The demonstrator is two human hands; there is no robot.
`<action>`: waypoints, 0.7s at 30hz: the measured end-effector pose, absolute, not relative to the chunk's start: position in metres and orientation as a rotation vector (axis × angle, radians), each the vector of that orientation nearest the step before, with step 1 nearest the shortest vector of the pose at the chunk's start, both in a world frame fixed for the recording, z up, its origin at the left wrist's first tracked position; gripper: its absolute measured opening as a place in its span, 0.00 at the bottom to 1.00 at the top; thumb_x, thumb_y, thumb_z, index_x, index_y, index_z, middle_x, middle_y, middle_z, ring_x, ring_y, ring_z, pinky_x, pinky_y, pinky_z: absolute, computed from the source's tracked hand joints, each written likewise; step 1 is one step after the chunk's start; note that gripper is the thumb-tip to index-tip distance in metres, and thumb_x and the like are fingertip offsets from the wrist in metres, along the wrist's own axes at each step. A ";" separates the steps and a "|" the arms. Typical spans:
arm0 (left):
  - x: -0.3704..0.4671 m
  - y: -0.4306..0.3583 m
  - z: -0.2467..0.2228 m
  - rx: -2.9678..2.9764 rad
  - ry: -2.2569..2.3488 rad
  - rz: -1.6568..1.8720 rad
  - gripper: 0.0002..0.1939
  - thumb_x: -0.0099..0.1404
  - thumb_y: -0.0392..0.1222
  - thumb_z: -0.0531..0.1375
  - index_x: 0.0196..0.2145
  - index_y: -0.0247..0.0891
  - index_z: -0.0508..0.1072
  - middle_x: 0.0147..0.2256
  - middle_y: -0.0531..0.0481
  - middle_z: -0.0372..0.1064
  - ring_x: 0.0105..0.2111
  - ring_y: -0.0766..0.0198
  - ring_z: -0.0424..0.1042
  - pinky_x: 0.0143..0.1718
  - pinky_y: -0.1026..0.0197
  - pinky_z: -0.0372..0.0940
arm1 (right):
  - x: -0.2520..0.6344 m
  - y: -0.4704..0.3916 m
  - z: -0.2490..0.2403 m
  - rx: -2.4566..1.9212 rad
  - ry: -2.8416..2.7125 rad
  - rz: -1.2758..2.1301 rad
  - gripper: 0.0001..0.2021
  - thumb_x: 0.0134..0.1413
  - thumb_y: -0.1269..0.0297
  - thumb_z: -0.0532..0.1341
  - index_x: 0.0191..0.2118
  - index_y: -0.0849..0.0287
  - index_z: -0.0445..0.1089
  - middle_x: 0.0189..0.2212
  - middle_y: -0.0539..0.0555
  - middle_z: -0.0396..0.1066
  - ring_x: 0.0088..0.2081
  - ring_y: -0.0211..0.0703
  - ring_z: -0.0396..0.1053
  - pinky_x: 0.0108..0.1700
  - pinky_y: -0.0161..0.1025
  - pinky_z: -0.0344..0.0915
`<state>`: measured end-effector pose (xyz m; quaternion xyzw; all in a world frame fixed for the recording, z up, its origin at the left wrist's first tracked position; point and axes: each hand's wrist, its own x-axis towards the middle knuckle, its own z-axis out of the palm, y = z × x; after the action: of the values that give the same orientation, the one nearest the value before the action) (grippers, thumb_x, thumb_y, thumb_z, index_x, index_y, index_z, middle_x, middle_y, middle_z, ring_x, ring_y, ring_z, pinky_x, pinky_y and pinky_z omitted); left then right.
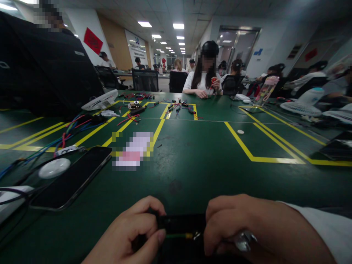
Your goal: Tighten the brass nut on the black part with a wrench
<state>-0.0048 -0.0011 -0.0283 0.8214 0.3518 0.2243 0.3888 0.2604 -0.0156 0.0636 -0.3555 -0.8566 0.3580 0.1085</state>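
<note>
At the near edge of the green table, my left hand (137,231) has its thumb and fingers pinched at the left end of a dark object. A thin green wire (176,236) runs right from the fingertips to a yellow piece and shiny metal tips. My right hand (233,223) is closed at the right side of the same dark object (183,222), its fingers curled down. A crumpled silvery, clear item (245,241) shows beneath that palm. What the right fingertips grip is hidden.
Left lie a phone (73,178), a round white disc (54,168), cables (64,135) and a large black case (46,69). Wire bundles (178,107) lie farther back. Across the table sits a person (205,77). A bottle (266,91) and white fans (302,104) stand right.
</note>
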 end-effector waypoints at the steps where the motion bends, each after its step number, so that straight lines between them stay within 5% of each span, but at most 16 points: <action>1: -0.004 -0.002 -0.027 2.078 0.907 0.567 0.13 0.67 0.35 0.53 0.26 0.38 0.72 0.37 0.51 0.68 0.33 0.67 0.71 0.34 0.69 0.65 | 0.261 -0.014 0.066 -1.018 -2.489 1.074 0.15 0.50 0.88 0.61 0.36 0.62 0.77 0.33 0.50 0.76 0.34 0.34 0.73 0.38 0.25 0.65; 5: -0.002 -0.003 -0.022 2.053 0.923 0.582 0.13 0.67 0.36 0.55 0.25 0.38 0.71 0.36 0.52 0.68 0.33 0.67 0.71 0.35 0.70 0.65 | 0.262 -0.017 0.069 -1.202 -2.241 0.981 0.08 0.58 0.76 0.59 0.35 0.58 0.73 0.27 0.48 0.74 0.29 0.37 0.72 0.31 0.29 0.66; 8: -0.003 -0.003 -0.022 2.055 0.912 0.596 0.13 0.67 0.35 0.55 0.25 0.38 0.71 0.36 0.53 0.68 0.31 0.68 0.71 0.33 0.71 0.64 | 0.262 -0.025 0.058 -1.299 -2.244 0.843 0.05 0.55 0.71 0.59 0.33 0.55 0.71 0.22 0.46 0.73 0.20 0.37 0.68 0.20 0.29 0.60; 13: -0.006 -0.002 -0.028 2.090 0.883 0.563 0.13 0.68 0.35 0.54 0.26 0.38 0.71 0.38 0.52 0.67 0.32 0.68 0.71 0.32 0.70 0.64 | 0.260 -0.037 0.035 -1.274 -2.362 0.757 0.06 0.56 0.68 0.62 0.27 0.54 0.69 0.22 0.44 0.72 0.18 0.33 0.66 0.18 0.27 0.58; 21: -0.007 -0.002 -0.029 2.060 0.916 0.481 0.15 0.70 0.37 0.51 0.26 0.37 0.71 0.39 0.51 0.65 0.34 0.67 0.70 0.33 0.69 0.63 | 0.253 -0.042 0.042 -1.395 -2.386 0.638 0.09 0.48 0.77 0.64 0.31 0.53 0.70 0.25 0.42 0.74 0.22 0.35 0.71 0.23 0.27 0.61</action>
<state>-0.0071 -0.0023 -0.0293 0.8166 0.3631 0.1905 0.4063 0.2532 -0.0423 0.0416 -0.4860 -0.8314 0.2223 0.1518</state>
